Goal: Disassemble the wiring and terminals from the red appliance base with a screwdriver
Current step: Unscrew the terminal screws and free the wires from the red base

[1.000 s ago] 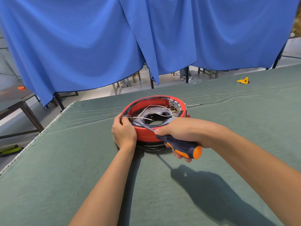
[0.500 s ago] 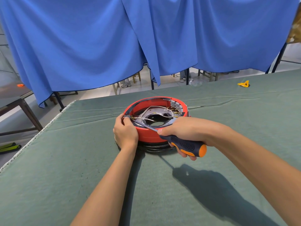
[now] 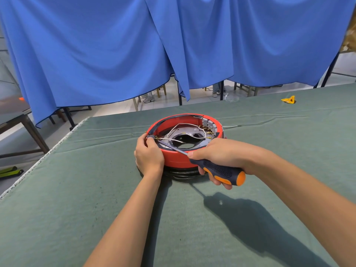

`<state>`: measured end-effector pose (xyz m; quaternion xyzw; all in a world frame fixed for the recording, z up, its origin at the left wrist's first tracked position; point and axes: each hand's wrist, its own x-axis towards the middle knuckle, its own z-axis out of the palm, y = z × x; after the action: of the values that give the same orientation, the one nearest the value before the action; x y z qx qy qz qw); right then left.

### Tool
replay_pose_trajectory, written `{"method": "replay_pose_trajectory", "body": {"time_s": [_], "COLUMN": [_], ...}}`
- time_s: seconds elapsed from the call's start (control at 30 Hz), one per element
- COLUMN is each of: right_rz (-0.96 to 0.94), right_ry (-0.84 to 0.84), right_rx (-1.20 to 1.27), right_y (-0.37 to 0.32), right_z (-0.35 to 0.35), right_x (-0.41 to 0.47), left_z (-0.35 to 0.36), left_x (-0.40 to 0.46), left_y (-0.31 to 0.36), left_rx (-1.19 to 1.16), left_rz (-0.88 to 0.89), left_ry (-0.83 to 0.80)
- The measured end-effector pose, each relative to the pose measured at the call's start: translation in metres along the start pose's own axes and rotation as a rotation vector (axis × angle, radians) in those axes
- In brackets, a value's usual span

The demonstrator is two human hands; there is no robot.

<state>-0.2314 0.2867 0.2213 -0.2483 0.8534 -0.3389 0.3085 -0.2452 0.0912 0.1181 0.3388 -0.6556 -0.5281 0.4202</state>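
Plainly, right hand grips unlabelled screwdriver.

The one camera sits on my head, looking forward and down along both my bare forearms to my left hand and right hand in the middle of the frame. It is wide-angle, close over the near edge of the green felt-covered table, and reaches as far as the hanging blue cloth curtain behind.
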Motion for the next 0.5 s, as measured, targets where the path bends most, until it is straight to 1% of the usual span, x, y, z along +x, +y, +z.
{"method": "replay_pose_trajectory", "body": {"time_s": [0.1, 0.23, 0.3, 0.37, 0.4, 0.47, 0.5], "right_rz": [-0.009, 0.036, 0.061, 0.067, 0.073, 0.089, 0.112], "right_ry": [-0.026, -0.057, -0.037, 0.035, 0.082, 0.091, 0.062], "right_rx": [0.058, 0.203, 0.252, 0.225, 0.251, 0.252, 0.284], "right_y": [-0.003, -0.006, -0.009, -0.012, -0.014, -0.016, -0.015], "right_z": [0.006, 0.009, 0.017, 0.03, 0.036, 0.041, 0.039], "right_x": [0.001, -0.001, 0.001, 0.01, 0.013, 0.017, 0.019], "left_z": [0.0, 0.0, 0.001, 0.0, 0.0, -0.001, -0.001], "left_x": [0.0, 0.001, 0.001, 0.001, 0.001, 0.002, 0.002], "left_y": [0.0, 0.001, 0.001, 0.001, 0.001, 0.001, 0.0], "left_rx": [0.0, -0.013, -0.015, -0.009, -0.003, 0.005, 0.008], "left_rz": [0.009, 0.026, 0.029, 0.025, 0.022, 0.023, 0.024], "left_ry": [0.003, 0.006, 0.013, 0.009, 0.004, -0.007, -0.007]}}
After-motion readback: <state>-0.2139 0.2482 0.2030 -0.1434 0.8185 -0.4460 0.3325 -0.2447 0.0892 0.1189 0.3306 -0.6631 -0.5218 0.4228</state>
